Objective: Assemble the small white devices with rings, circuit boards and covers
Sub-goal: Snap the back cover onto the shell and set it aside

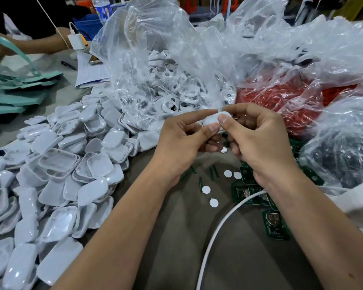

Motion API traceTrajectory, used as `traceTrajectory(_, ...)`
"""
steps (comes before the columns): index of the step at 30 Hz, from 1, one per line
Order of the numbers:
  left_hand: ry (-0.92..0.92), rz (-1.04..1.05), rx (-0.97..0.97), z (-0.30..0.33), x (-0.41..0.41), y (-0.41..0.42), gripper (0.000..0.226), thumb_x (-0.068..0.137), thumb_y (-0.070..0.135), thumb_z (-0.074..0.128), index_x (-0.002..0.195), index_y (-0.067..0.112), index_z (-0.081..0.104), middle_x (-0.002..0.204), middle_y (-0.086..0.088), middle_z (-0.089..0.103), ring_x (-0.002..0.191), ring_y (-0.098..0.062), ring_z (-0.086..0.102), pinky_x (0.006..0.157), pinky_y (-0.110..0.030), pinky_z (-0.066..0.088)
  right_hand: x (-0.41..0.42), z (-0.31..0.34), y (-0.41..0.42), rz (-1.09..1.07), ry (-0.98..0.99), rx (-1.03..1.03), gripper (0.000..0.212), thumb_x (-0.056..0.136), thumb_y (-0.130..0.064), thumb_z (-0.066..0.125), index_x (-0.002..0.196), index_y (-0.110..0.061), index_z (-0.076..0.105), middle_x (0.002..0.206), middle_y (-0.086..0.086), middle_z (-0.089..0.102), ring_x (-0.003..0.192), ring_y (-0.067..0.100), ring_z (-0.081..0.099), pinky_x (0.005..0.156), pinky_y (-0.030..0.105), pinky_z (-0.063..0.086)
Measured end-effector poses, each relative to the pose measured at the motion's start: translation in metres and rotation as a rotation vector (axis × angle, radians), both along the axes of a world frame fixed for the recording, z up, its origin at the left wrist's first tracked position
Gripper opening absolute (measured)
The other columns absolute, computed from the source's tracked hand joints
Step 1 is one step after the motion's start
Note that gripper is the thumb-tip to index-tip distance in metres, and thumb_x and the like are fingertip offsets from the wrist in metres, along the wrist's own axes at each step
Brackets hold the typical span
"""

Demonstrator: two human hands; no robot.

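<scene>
Covering most of the worktop (228, 248) left of the hands is a heap of white covers (57, 174), many lying hollow side up. Behind the hands, a clear bag of white ringed housings (168, 80); right of that, a bag of red parts (281, 97). Green circuit boards (276, 225) with coin cells lie under and right of the right wrist; small white discs (213, 202) sit loose between the forearms.

Left hand (184, 141) and right hand (260, 139) are both clamped on one small white device (213, 121), held above the worktop just in front of the housing bag; thumbs press its near face, forefingers meet over the top.

Judgement: cover being pressed shut. Whether the seam is fully seated cannot be told. To do well: keep edges aligned, squeeze evenly round the rim, avoid pinching the board inside.
</scene>
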State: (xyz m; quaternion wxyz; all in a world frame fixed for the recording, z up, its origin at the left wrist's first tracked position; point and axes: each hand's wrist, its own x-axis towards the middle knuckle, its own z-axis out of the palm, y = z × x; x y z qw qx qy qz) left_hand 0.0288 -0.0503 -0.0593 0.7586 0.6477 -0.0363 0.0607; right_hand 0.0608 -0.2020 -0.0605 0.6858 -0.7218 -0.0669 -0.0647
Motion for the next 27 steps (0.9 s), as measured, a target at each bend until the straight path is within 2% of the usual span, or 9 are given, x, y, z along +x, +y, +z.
traceTrajectory(3,0.033,-0.001,-0.018,-0.0005,0.0005,0.0008,0.027,0.095,-0.001,0.066,0.121,0.002,0.072,0.076,-0.013,0.071,0.065,-0.018,0.066,0.062,-0.021,0.055,0.0006,0.0,0.0004,0.021,0.023,0.01,0.009,0.09,-0.024,0.081,0.099,-0.025,0.08,0.057,-0.003,0.057,0.043,0.01,0.049,0.043,0.022,0.039)
traceTrajectory(10,0.069,-0.005,-0.014,0.0006,0.0005,0.0024,0.028,0.095,0.0,0.067,0.122,0.004,0.072,0.074,-0.012,0.07,0.058,-0.015,0.064,0.058,-0.018,0.052,-0.0005,0.0067,-0.0014,0.116,0.148,0.15,0.014,0.092,-0.012,0.077,0.104,-0.007,0.072,0.054,-0.004,0.056,0.036,0.003,0.041,0.035,0.016,0.03)
traceTrajectory(21,0.088,0.027,-0.016,0.0014,-0.0011,0.0022,0.027,0.091,-0.003,0.071,0.116,0.005,0.074,0.076,-0.021,0.067,0.052,-0.014,0.058,0.055,-0.018,0.051,-0.0016,0.008,-0.001,0.159,0.196,0.124,0.009,0.095,-0.011,0.074,0.103,-0.012,0.07,0.062,0.001,0.054,0.042,0.009,0.033,0.037,0.02,0.026)
traceTrajectory(27,0.084,0.057,-0.001,0.0006,-0.0008,0.0011,0.029,0.091,-0.006,0.07,0.117,0.004,0.074,0.077,-0.024,0.066,0.051,-0.014,0.057,0.054,-0.019,0.051,-0.0016,0.0084,-0.0009,0.174,0.196,0.122,0.007,0.096,-0.01,0.073,0.099,-0.015,0.07,0.062,0.001,0.057,0.039,0.008,0.035,0.037,0.019,0.028)
